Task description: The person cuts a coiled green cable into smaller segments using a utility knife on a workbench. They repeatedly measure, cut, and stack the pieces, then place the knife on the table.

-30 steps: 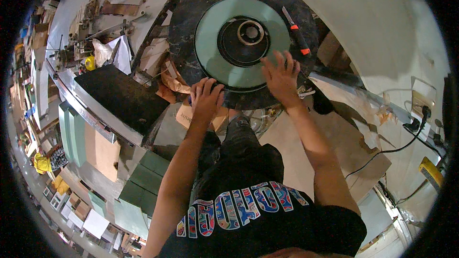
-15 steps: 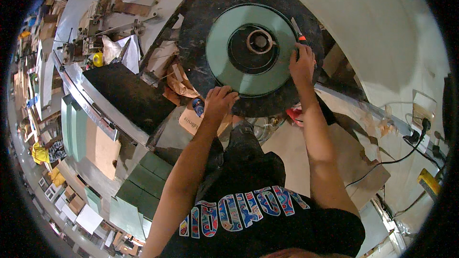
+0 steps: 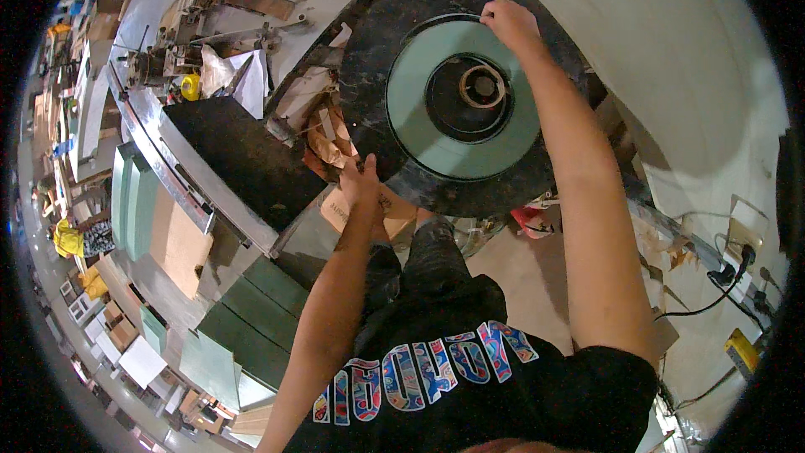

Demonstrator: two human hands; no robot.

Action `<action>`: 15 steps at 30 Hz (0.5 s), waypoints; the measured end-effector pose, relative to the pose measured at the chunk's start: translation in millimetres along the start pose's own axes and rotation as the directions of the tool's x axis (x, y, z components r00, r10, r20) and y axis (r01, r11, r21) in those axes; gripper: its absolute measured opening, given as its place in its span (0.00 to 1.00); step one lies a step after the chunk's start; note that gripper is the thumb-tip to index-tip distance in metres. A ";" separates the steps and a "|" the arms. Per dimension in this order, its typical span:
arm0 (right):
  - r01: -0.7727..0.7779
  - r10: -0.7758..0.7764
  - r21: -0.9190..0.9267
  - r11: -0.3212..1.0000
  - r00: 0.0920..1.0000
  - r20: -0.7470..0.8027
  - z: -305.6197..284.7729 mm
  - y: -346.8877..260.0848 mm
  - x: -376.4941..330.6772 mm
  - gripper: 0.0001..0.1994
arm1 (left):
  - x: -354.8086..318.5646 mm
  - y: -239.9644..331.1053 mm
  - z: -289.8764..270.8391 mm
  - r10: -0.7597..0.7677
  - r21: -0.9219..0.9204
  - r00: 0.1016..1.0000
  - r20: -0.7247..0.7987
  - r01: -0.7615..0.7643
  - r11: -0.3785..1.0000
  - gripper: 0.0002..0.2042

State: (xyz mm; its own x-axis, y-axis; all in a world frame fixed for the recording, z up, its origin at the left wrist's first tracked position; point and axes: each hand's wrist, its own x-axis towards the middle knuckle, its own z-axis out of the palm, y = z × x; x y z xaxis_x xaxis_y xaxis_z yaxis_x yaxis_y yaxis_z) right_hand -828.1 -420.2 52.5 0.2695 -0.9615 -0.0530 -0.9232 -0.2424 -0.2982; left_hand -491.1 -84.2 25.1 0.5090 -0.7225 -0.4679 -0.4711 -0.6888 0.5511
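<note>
A large black round disc (image 3: 377,59) lies flat just ahead of the person, carrying a pale green ring (image 3: 411,92) with a dark round centre (image 3: 444,109) and a small brownish hub (image 3: 481,86) in its middle.

The right hand (image 3: 507,23) reaches to the far edge of the green ring, its fingers curled down and pinched narrow on that rim; what exactly sits between the fingertips is too small to tell. The green ring spreads out below and to the left of these fingers, the hub just beneath them.

The left hand (image 3: 362,180) rests at the near-left edge of the black disc, fingers held close together and pointing up against the rim, touching it. Whether they grip the edge or only press on it cannot be told. Just below these fingers lies a brown cardboard piece (image 3: 394,210); to their left sits a dark flat slab (image 3: 231,159) with a metal edge, and beyond it a cluttered tabletop (image 3: 159,0) with crumpled white paper (image 3: 243,84) and a yellow object (image 3: 191,86). Stacked green panels (image 3: 251,319) lie lower left of the fingers.
</note>
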 end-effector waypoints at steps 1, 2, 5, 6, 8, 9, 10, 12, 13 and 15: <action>-0.001 0.002 -0.009 1.000 0.998 0.068 -1.8 -4.3 10.2 0.10 | -4.4 -6.4 2.8 0.067 -0.013 0.997 -0.028 -0.067 0.998 0.25; -0.002 0.004 -0.019 1.000 0.991 0.135 -2.1 -10.1 17.8 0.11 | -9.8 -13.2 4.6 0.133 -0.024 0.989 -0.057 -0.134 0.991 0.25; 0.072 -0.064 -0.049 0.996 0.988 0.143 2.4 -55.1 31.2 0.08 | -12.3 -99.5 47.0 0.456 0.093 0.871 -0.183 -0.446 0.890 0.25; 0.146 -0.142 -0.062 0.987 0.988 0.065 7.8 -71.2 28.5 0.09 | -16.5 -113.2 51.0 0.408 0.034 0.899 -0.158 -0.408 0.912 0.26; 0.270 -0.268 -0.084 0.959 0.963 0.029 29.7 -63.0 28.9 0.09 | -40.4 -61.9 43.8 0.023 -0.147 0.987 0.161 0.001 0.989 0.26; 0.296 -0.294 -0.068 0.953 0.955 0.050 38.4 -80.2 29.2 0.09 | -58.6 -18.2 19.4 -0.124 -0.087 0.956 0.264 0.152 0.985 0.26; 0.336 -0.333 -0.048 0.941 0.941 0.060 38.4 -110.1 31.4 0.08 | -56.8 -35.6 21.0 -0.116 -0.100 0.946 0.303 0.153 0.983 0.26; 0.440 -0.440 -0.033 0.897 0.898 0.018 56.8 -126.0 23.8 0.06 | -53.7 -72.5 46.2 -0.041 -0.116 0.913 0.405 0.095 0.989 0.25; 0.528 -0.530 -0.085 0.845 0.848 0.004 63.7 -147.0 16.6 0.05 | -57.4 -80.4 45.1 -0.001 -0.123 0.903 0.430 0.060 0.991 0.25; 0.638 -0.653 -0.145 0.756 0.750 -0.105 76.1 -174.2 -7.8 0.03 | -74.3 -58.0 28.2 0.127 -0.130 0.885 0.447 -0.076 0.989 0.23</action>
State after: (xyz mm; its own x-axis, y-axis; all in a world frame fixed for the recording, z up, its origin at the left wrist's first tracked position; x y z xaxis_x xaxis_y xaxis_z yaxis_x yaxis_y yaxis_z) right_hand -648.6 -360.6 32.4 0.7765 -0.5764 0.2547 -0.5658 -0.8156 -0.1207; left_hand -521.9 7.8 8.4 0.0687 -0.7539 -0.6534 -0.4105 -0.6183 0.6702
